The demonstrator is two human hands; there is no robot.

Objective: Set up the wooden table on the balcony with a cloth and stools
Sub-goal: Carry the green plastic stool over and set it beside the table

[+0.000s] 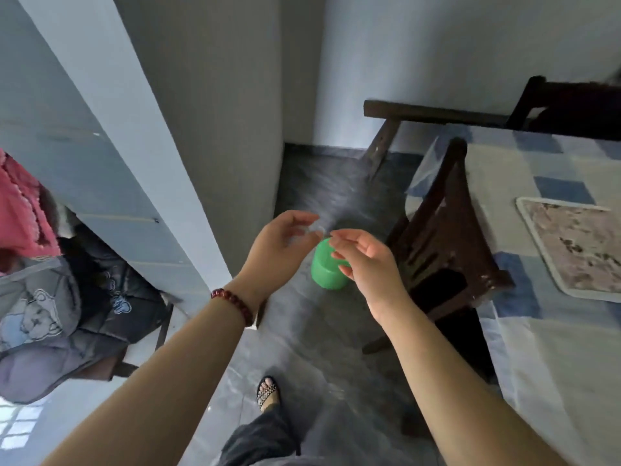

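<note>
The table [554, 351] stands at the right under a blue-and-white checked cloth [557, 190]. A dark wooden stool [447, 250] sits against its near side, and a second dark stool [426, 112] stands at the far end. Both my hands are raised in mid-air above a green plastic bin [324, 270] on the floor. My left hand [279, 247] pinches a small clear, blurred piece [316, 229] between thumb and fingers. My right hand [366, 264] hovers just to the right of it with loosely bent fingers, its index tip close to the piece.
A patterned mat [578, 247] lies on the cloth. A pale wall corner [188, 183] juts out on the left, with clothes and bags [67, 297] piled beside it. Grey floor [322, 364] runs between that corner and the table. My sandalled foot [267, 391] is below.
</note>
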